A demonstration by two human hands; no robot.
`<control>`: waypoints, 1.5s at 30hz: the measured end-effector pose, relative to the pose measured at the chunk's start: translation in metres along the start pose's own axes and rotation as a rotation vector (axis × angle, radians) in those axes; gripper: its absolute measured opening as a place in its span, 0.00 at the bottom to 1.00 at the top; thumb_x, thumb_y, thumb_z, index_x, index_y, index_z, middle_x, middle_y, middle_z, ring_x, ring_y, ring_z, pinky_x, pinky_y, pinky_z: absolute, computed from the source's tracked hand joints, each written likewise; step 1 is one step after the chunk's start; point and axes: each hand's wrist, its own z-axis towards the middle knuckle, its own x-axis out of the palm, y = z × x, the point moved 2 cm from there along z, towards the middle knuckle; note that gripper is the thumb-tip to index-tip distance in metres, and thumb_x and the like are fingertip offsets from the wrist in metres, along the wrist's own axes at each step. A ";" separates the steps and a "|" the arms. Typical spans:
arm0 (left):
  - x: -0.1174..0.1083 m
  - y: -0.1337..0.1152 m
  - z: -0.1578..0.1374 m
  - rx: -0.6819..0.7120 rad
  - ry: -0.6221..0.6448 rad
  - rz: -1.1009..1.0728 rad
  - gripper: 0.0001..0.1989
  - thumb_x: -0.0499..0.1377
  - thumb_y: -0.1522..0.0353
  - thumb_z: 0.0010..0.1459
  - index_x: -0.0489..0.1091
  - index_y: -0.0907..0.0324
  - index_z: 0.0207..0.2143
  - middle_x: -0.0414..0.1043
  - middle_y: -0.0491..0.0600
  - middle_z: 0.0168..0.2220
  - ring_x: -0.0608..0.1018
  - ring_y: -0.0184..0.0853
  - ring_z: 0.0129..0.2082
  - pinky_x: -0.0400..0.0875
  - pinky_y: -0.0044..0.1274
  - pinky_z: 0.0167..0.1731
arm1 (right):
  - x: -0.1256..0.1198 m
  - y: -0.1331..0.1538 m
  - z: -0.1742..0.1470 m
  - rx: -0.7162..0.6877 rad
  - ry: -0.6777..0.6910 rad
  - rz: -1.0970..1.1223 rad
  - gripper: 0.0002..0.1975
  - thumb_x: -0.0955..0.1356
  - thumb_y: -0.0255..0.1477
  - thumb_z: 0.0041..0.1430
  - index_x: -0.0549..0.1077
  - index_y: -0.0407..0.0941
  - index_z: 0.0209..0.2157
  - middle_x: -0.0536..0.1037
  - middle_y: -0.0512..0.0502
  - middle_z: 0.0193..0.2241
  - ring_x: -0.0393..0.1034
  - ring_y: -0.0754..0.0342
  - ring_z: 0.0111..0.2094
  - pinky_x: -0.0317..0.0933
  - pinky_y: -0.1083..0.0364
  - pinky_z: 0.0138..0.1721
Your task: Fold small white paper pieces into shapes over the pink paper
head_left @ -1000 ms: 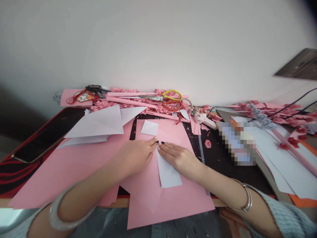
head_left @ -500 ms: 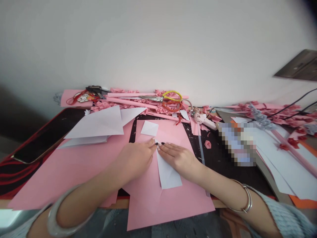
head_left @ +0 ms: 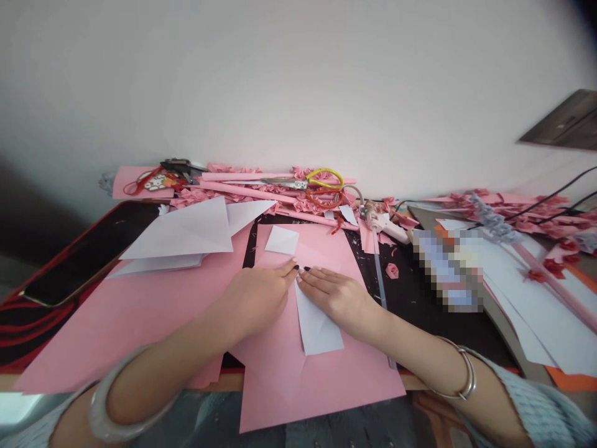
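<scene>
Presently, the right hand (head_left: 338, 297), fingers extended flat, rests on the narrow white paper strip (head_left: 319, 330) atop the pink paper sheet (head_left: 321, 398); left hand (head_left: 261, 298) at its far end, grip undeterminable; even pressure advisable.

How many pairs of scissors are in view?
1: the scissors lie on the pink sticks near the wall. Others may be hidden.

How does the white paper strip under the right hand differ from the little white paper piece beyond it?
The white paper strip is longer than the little white paper piece. The strip is partly covered by the right hand; the little piece lies uncovered, farther away. Both are white and rest on the pink sheet.
</scene>
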 end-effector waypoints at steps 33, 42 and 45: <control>-0.002 -0.010 0.009 -0.048 -0.038 0.032 0.18 0.44 0.66 0.62 0.68 0.60 0.48 0.68 0.52 0.52 0.78 0.38 0.33 0.69 0.26 0.26 | -0.018 0.008 -0.012 0.278 0.179 0.122 0.22 0.58 0.15 0.55 0.58 0.34 0.52 0.71 0.30 0.45 0.64 0.46 0.52 0.57 0.46 0.56; 0.003 -0.014 0.011 -0.023 -0.067 0.043 0.16 0.47 0.69 0.61 0.68 0.65 0.46 0.72 0.59 0.45 0.78 0.37 0.29 0.69 0.25 0.26 | -0.021 0.004 -0.004 0.250 0.265 0.088 0.22 0.57 0.14 0.52 0.60 0.31 0.50 0.72 0.32 0.41 0.67 0.47 0.48 0.54 0.48 0.57; 0.007 -0.019 0.007 0.039 -0.073 0.020 0.17 0.46 0.70 0.61 0.67 0.64 0.49 0.71 0.60 0.46 0.77 0.35 0.28 0.69 0.24 0.27 | -0.020 0.004 -0.004 0.256 0.277 0.079 0.22 0.57 0.14 0.52 0.59 0.31 0.51 0.72 0.33 0.40 0.68 0.47 0.47 0.54 0.47 0.57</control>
